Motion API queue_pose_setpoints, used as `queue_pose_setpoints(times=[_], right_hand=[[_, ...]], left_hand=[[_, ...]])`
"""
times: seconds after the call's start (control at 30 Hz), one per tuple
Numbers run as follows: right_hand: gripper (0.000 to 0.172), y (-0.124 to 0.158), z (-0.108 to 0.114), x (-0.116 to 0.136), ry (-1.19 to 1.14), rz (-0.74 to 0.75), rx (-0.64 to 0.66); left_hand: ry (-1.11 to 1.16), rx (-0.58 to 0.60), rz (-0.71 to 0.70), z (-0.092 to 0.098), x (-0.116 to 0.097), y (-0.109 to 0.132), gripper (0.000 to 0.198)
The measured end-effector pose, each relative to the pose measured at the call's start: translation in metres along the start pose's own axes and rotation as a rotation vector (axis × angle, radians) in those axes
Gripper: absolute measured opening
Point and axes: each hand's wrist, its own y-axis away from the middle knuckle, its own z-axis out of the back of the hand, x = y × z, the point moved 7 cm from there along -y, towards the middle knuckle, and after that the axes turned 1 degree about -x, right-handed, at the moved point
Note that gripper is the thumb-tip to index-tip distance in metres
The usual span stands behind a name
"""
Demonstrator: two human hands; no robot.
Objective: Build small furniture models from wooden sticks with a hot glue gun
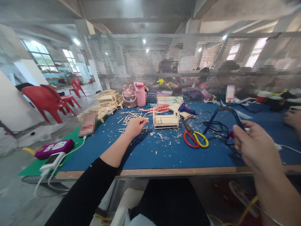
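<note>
My left hand is closed in a pinch above the loose wooden sticks; whatever is between its fingertips is too small to make out. Just right of it stands a small frame built from wooden sticks. My right hand, off at the right, grips one handle of blue-handled pliers. Their handles are spread apart and their metal head points away from me. Scissors with one red and one yellow handle lie on the blue mat between my hands. Behind them rests a blue glue gun.
Finished-looking stick frames, a pink bottle and a clear pink jug stand at the back left. A phone, power bank and purple case lie left. Black cable coils right. A perforated screen rises behind.
</note>
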Motion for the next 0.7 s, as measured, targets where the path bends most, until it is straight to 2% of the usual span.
queue_pose_setpoints(times=[0.07,0.13,0.23,0.3,0.47,0.57,0.63,0.7], right_hand=[[0.033,0.008,-0.017,0.001,-0.188,-0.119,0.037],[0.031,0.014,-0.040,0.002,-0.297,-0.194,0.131],[0.033,0.016,-0.068,0.007,-0.409,-0.192,0.257],[0.033,0.011,-0.081,0.013,-0.464,-0.167,0.309],[0.040,-0.020,-0.108,0.047,-0.470,-0.024,0.366],[0.043,-0.040,-0.128,0.063,-0.477,0.051,0.404],[0.045,-0.048,-0.142,0.062,-0.529,0.048,0.437],[0.049,-0.051,-0.152,0.049,-0.600,0.010,0.457]], left_hand=[[-0.079,0.037,-0.100,-0.013,-0.016,0.001,0.029],[-0.198,0.145,-0.214,-0.033,-0.033,0.004,0.028],[-0.337,0.312,-0.289,-0.059,-0.045,0.010,0.024],[-0.378,0.351,-0.272,-0.065,-0.045,0.012,0.025],[-0.445,0.328,-0.262,-0.061,-0.048,0.015,0.028],[-0.464,0.250,-0.240,-0.052,-0.055,0.017,0.025],[-0.467,0.196,-0.210,-0.046,-0.059,0.017,0.022],[-0.458,0.181,-0.179,-0.041,-0.059,0.016,0.021]])
